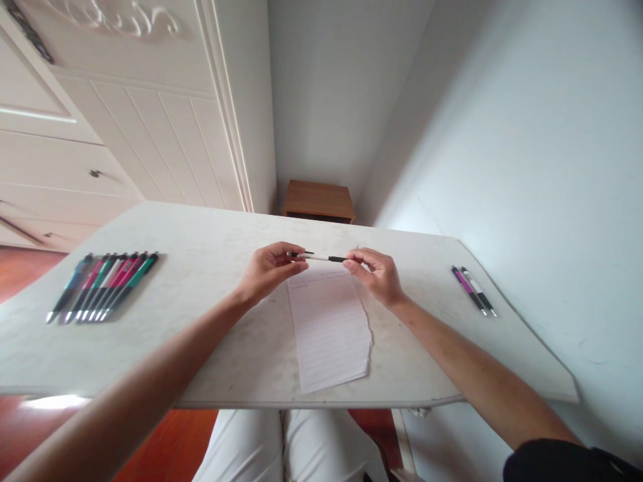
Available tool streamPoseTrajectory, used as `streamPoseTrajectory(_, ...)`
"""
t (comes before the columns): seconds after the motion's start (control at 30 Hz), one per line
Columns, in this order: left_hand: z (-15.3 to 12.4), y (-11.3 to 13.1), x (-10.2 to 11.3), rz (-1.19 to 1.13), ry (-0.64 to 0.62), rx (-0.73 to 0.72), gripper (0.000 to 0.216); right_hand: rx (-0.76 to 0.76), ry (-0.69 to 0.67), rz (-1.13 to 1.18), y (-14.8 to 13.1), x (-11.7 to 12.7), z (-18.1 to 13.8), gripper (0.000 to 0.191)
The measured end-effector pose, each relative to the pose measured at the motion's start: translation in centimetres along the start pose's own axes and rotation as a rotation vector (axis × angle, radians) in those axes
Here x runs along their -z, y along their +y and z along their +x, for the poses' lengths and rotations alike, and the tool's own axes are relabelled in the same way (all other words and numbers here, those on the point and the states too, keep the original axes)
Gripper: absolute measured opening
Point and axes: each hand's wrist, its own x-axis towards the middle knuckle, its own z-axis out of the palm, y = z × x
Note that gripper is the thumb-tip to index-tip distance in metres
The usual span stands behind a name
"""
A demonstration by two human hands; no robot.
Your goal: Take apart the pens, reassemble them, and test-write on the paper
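Both our hands pinch one pen (321,257) just above the paper (329,328). Left hand (271,269) closes on one end, right hand (378,273) on the other; its long axis runs left to right between them.

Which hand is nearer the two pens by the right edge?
Right. The right hand sits left of the two pens, apart from them; the left hand is farther left, across the held pen.

I see one slim pen (317,256) — pale barrel, black ends — level, crosswise, gripped at both ends above lined paper (329,328).
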Motion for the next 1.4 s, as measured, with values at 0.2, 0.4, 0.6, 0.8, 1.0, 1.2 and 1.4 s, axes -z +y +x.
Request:
streamPoseTrajectory(0.2, 0.2, 0.0, 0.2, 0.14, 0.046, -0.012, 0.053, 0.016, 0.016, -0.001, 0.0, -0.2, -0.1, 0.016)
streamPoseTrajectory(0.4, 0.3, -0.1, 0.8, 0.161, 0.014, -0.016, 0.037, 0.032, 0.009, -0.003, 0.1, -0.2, 0.0, 0.014)
streamPoseTrajectory(0.6, 0.0, 0.7, 0.6, 0.006, 0.015, 0.005, 0.048, 0.019, 0.015, 0.0, 0.2, -0.3, 0.0, 0.013)
streamPoseTrajectory(0.8, 0.0, 0.6, 0.5, 0.149, 0.023, 0.049, 0.05, 0.045, 0.018, -0.005, 0.3, -0.3, 0.0, 0.013)
streamPoseTrajectory(1.0, 0.2, 0.1, 0.9, 0.104, -0.021, 0.002, 0.04, 0.053, 0.014, -0.022, 0.4, -0.4, -0.2, 0.014)
streamPoseTrajectory(1.2, -0.1, 0.7, 0.6, 0.043, -0.024, 0.06, 0.066, 0.068, 0.013, -0.036, 0.3, -0.2, -0.1, 0.013)
streamPoseTrajectory(1.4, 0.0, 0.2, 0.6, 0.157, -0.082, 0.076, 0.054, 0.125, -0.002, -0.054, 0.0, -0.3, -0.1, 0.012)
